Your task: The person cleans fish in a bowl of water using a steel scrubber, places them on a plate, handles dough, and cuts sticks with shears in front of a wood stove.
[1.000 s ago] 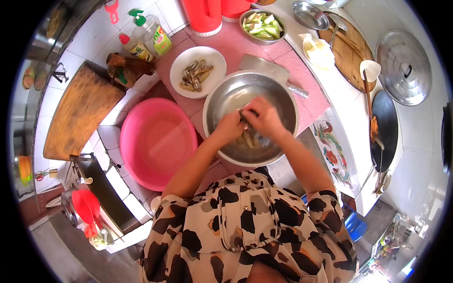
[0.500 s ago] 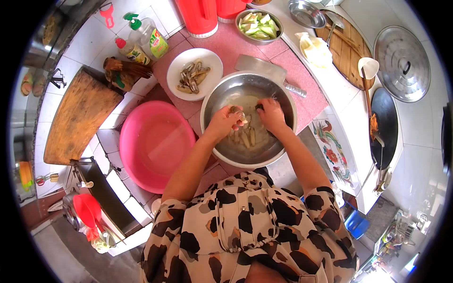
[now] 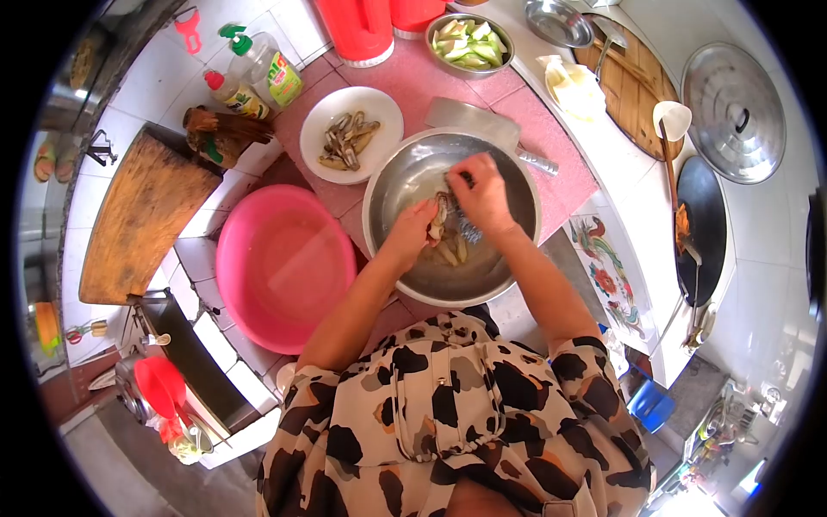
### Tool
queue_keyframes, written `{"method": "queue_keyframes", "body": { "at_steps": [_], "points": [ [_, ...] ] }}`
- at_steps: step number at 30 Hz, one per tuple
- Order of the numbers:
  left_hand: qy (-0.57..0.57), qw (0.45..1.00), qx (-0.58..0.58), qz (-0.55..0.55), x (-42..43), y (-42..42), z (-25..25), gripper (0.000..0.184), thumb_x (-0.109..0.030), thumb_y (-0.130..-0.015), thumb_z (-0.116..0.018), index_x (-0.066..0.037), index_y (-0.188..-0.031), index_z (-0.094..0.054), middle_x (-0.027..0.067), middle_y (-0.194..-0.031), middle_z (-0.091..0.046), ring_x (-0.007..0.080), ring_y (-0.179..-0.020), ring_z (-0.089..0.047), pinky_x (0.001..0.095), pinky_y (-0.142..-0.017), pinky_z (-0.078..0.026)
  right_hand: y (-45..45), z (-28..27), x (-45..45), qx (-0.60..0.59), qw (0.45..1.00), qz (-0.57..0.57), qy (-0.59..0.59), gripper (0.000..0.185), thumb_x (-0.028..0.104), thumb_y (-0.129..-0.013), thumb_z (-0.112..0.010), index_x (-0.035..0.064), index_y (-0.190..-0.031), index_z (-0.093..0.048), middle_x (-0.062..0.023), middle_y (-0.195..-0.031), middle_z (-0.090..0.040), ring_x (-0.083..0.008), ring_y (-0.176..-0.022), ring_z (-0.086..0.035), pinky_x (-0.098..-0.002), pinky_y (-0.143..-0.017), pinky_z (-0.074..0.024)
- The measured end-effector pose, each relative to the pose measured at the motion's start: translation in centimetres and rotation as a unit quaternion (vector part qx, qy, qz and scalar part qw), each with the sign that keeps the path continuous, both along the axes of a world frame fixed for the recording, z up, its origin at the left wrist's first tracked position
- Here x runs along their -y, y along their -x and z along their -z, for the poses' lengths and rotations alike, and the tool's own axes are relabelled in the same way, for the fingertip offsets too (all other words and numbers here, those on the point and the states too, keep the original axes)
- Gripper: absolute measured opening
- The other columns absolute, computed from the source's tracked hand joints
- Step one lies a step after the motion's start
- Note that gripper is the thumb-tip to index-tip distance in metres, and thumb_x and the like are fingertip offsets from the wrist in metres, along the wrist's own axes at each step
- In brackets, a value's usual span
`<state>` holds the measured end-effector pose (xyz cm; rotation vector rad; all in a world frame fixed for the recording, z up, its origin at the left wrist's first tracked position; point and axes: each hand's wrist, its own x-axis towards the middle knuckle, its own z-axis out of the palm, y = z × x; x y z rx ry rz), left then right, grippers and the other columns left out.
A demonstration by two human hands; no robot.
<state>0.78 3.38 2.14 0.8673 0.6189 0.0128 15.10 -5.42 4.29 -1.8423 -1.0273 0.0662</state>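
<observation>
A wide steel basin point(image 3: 388, 172) holds shallow cloudy water and several long, narrow, yellowish-brown shellfish point(image 3: 448, 251), razor clams by their look. My left hand point(image 3: 415, 231) is closed on one razor clam point(image 3: 441, 211), held upright over the water. Just to its right, my right hand point(image 3: 484, 191) is pinched round a small dark thing point(image 3: 466, 179) whose kind is unclear, close to the clam's upper end. Below the right palm shows a bluish speckled patch point(image 3: 469, 229), too blurred to name. More razor clams point(image 3: 349, 140) lie on a white plate point(image 3: 315, 116) at the upper left.
Left of the steel basin stands a pink tub point(image 3: 237, 284) of water. Behind the basin lies a cleaver point(image 3: 469, 116), near a bowl of cut green vegetable point(image 3: 469, 45). Soap bottles point(image 3: 276, 73) stand at the back left. A wok point(image 3: 702, 224) sits on the right.
My right hand has moved left and up, close to the clam in my left hand. The left hand has shifted slightly left and down. The bluish patch now shows beneath the right hand.
</observation>
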Motion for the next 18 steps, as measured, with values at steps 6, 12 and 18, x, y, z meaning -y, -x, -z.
{"method": "queue_keyframes", "body": {
  "at_steps": [6, 12, 18],
  "points": [
    [-0.013, 1.000, -0.020, 0.002, -0.1, -0.1, -0.6, 0.023, -0.028, -0.101, -0.045, -0.009, -0.101, -0.059, -0.0014, -0.080, -0.056, 0.0092, -0.068, -0.051, 0.0252, -0.059, -0.042, 2.8, -1.9, 1.4, -0.027, 0.997, -0.069, -0.031, 0.006, 0.003, -0.079, -0.068, 0.0028, -0.084, -0.065, -0.0148, -0.084, -0.060, -0.0337, -0.079, -0.059, -0.0396, -0.071, -0.0498],
    [-0.018, 0.999, 0.009, 0.030, 0.2, -0.2, 0.9, 0.027, -0.030, -0.102, -0.044, -0.007, -0.104, -0.059, -0.0006, -0.081, -0.056, 0.0091, -0.069, -0.052, 0.0249, -0.060, -0.043, -0.7, 0.1, 0.9, 0.002, 0.999, 0.039, -0.003, 0.006, 0.007, -0.081, -0.069, 0.0030, -0.083, -0.065, -0.0147, -0.087, -0.059, -0.0330, -0.079, -0.060, -0.0384, -0.070, -0.0505],
    [0.032, 0.999, -0.021, 0.007, -0.2, -0.4, -1.9, 0.033, -0.030, -0.101, -0.050, -0.004, -0.119, -0.056, 0.0001, -0.081, -0.056, 0.0096, -0.066, -0.050, 0.0245, -0.060, -0.042, -0.4, 4.6, 3.6, 0.110, 0.949, 0.027, 0.294, 0.027, 0.011, -0.082, -0.062, 0.0102, -0.109, -0.061, -0.0123, -0.108, -0.056, -0.0357, -0.102, -0.056, -0.0464, -0.082, -0.0508]
  ]
}}
